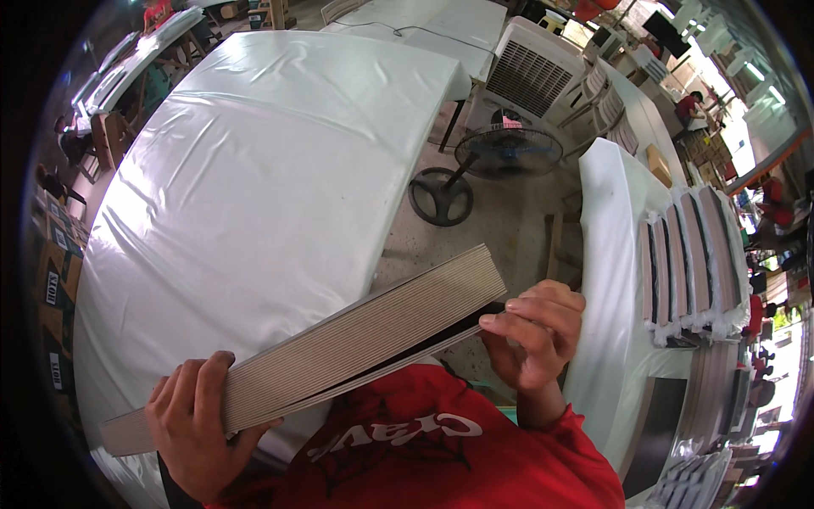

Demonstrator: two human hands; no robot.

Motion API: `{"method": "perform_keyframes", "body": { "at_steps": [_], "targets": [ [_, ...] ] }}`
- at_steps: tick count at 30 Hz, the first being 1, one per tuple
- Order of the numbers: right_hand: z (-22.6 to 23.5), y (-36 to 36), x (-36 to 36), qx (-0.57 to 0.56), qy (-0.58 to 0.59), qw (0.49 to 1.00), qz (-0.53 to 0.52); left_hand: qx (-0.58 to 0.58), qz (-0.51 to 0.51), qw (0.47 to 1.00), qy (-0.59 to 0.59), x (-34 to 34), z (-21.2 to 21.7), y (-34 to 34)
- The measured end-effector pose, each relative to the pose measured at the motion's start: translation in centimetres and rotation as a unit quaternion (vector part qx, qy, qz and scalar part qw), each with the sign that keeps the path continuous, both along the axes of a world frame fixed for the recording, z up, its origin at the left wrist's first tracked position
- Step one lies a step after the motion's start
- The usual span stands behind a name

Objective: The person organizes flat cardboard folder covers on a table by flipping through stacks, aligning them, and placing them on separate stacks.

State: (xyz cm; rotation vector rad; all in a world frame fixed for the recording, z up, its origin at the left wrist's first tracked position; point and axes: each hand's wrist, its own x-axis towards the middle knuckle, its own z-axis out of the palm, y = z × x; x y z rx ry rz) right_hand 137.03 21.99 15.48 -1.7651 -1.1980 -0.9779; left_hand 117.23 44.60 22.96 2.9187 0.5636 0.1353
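Observation:
A thick stack of thin grey-brown boards (365,343) stands on edge in front of my red shirt, slanting up from lower left to right. My left hand (197,424) wraps round it near its left end, thumb on the near side and fingers over the far side. At the other end, my right hand (538,335) pinches the near few boards between thumb and fingers. There a dark wedge-shaped gap parts them from the rest of the stack, narrowing toward my left hand.
A large table (254,178) under white plastic sheeting lies ahead and left. Beyond its right edge stand a pedestal fan (509,153) and an air cooler (534,68). Wrapped board stacks (691,254) sit on the right beside a white-covered surface (604,254). Boxes (55,297) line the left; people work farther off.

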Motion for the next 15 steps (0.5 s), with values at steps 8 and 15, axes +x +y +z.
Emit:
{"method": "perform_keyframes", "body": {
  "at_steps": [8, 15],
  "targets": [
    [-0.5, 0.2, 0.3, -0.021, 0.066, 0.994, 0.085, 0.0, 0.006, 1.0, 0.01, -0.2, 0.2, 0.2],
    [-0.3, 0.8, 0.4, -0.042, 0.043, 0.998, 0.034, -0.006, 0.006, 1.0, 0.01, 0.8, -0.1, 0.8]
  ]
}}
